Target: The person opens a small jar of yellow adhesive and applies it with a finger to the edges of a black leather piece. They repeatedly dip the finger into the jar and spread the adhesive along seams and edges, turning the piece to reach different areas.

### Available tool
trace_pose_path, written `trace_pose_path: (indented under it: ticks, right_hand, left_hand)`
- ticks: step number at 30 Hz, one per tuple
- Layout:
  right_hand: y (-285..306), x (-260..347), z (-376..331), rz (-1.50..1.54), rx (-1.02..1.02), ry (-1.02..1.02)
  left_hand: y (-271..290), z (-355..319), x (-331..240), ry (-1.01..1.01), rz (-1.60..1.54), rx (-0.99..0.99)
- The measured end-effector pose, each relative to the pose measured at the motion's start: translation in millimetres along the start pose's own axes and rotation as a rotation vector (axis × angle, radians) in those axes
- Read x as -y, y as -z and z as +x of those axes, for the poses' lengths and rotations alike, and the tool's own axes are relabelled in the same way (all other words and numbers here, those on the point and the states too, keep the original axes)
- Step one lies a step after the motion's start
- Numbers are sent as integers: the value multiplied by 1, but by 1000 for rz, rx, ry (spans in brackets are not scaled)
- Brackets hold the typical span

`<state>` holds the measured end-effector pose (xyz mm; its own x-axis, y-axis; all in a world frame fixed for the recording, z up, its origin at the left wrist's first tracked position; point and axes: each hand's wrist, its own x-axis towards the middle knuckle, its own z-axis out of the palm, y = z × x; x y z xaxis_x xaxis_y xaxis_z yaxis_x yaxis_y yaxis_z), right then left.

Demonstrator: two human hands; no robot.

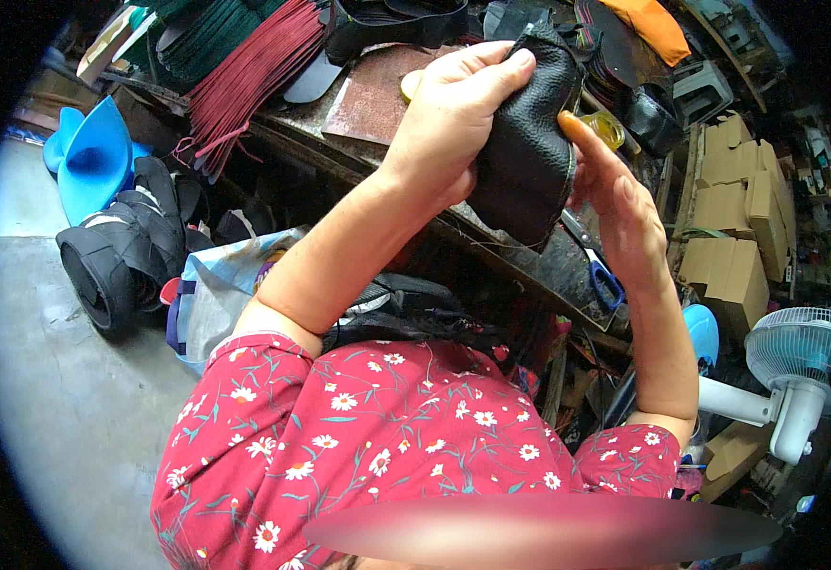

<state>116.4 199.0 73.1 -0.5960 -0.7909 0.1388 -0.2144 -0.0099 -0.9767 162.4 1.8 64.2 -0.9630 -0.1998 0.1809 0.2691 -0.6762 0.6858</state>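
In front of me, above the workbench, I hold up a black piece of grained leather with stitched-looking edges (527, 142). My left hand (448, 123) is closed on its left side, with the thumb on the upper face. At the right edge is my right hand (621, 195), its index finger stretched out and touching the leather. Some of its other fingers are partly hidden, and its thumb stands apart from the piece. Below this hand, scissors with blue handles (607, 281) lie on the bench. A small jar with yellowish contents (605, 130) is just behind my right fingers.
A worn brown board (377, 90) lies on the bench, with bundled red strips (258, 71) to its left. Rolled black material (116, 252) and blue sheets (95, 157) are on the left. Cardboard boxes (727, 271) and a white fan (795, 356) stand to the right.
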Motion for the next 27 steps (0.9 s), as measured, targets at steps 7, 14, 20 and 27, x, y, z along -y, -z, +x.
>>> trace_pose_path:
  ticks: [7,14,20,27]
  right_hand:
    - [6,14,-2,-336,113,174]
    - [10,21,1,-1322,39,682]
    - [12,36,-3,-1255,79,648]
    - [29,52,38,-695,-119,423]
  left_hand:
    - [5,6,8,-60,19,-28]
    - [9,16,20,-76,2,-74]
    - [6,17,19,-86,1,-73]
    - [-13,15,19,-198,541,225]
